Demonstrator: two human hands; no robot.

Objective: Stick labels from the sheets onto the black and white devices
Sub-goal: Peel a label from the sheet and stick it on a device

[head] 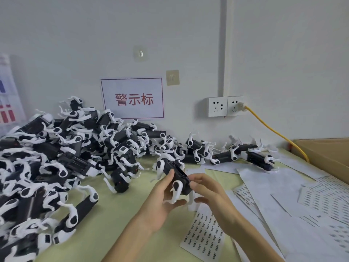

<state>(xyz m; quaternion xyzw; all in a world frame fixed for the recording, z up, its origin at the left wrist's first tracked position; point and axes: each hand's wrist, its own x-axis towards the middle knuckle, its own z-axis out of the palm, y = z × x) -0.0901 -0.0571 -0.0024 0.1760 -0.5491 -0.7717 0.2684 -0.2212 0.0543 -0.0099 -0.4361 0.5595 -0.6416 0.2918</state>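
Observation:
A black and white device [174,174] with white legs is lifted above the table in both hands. My left hand [160,207] cups it from below and the left, thumb along its black body. My right hand [207,190] grips its right end, fingers curled round it. A label sheet [204,235] with rows of small printed labels lies on the table just under my right wrist. Whether a label is on a fingertip cannot be made out.
A big heap of the same devices [56,157] fills the left of the yellow-green table [117,214]. A few more devices [245,152] stand by the wall. Used sheets [302,205] cover the right side. A cardboard box [324,156] and a yellow cable [273,131] are at the far right.

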